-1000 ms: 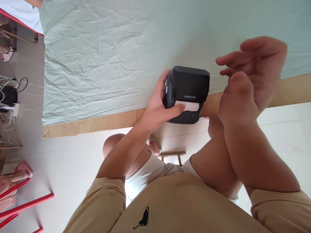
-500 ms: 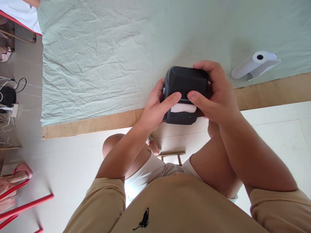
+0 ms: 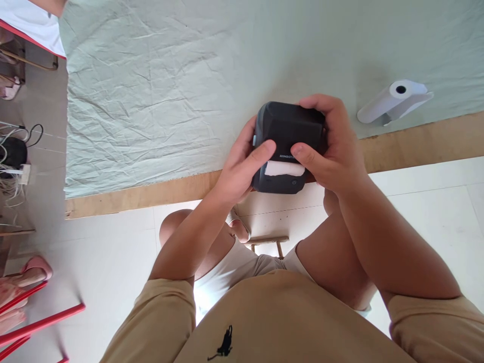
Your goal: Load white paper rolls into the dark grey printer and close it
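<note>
A black label printer (image 3: 289, 123) is held between my two hands over the table's front edge. White paper (image 3: 285, 168) sticks out of its slot, below the brand lettering. My left hand (image 3: 245, 159) grips its left side, the thumb lying on the top face. On the opposite side my right hand (image 3: 336, 141) is closed round the body, with its thumb beside the lettering and its fingers over the far corner. The undersides of the printer and most of the left fingers are hidden.
To the right, a roll of white paper (image 3: 381, 104) with a loose end lies on the green tablecloth (image 3: 170, 91). Cables (image 3: 13, 156) sit at the far left, above a red-framed stool (image 3: 45, 322). Another person's white sleeve (image 3: 34, 22) shows at top left.
My left thumb has shifted slightly left and up, and more of the brand lettering shows. The printer stays in both hands, almost in the same place.
</note>
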The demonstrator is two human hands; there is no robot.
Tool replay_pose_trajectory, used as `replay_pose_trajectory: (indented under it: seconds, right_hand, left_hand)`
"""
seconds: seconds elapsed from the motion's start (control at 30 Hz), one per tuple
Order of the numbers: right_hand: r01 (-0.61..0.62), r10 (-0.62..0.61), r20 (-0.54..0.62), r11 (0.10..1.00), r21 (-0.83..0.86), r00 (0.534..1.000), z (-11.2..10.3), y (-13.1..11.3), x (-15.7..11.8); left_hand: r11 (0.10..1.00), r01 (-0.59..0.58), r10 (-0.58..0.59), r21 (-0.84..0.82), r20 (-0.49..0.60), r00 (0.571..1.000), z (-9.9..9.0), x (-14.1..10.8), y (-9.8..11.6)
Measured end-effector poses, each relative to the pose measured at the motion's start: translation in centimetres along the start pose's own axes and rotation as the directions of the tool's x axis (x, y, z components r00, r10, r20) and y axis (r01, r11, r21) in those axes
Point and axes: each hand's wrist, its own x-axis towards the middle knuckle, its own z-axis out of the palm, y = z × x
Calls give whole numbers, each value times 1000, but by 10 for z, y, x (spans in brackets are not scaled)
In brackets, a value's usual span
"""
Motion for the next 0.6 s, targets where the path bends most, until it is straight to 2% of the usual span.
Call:
replay_pose_trajectory:
  seconds: [0.1,0.33,0.47,0.6]
  right_hand:
    - [-12,12,-5,1000,-4,1000,0,-3,-1]
    - [47,-47,3,998,37,999,-3,-5,0]
    - [7,-7,17,1000,23,1000,-2,-5,-1]
    - [31,-31,3,999,33,1000,-1,-6,-2]
  left_hand:
    - [999,-28,29,-18,18,999,2,3,1]
    - [1000,15,-16,-13,-98,995,1,10,-9]
    - [994,89,-95,-55,-102,990,0,7,-12]
    - [989,140,-146,-51,-135,980,1,6,-12]
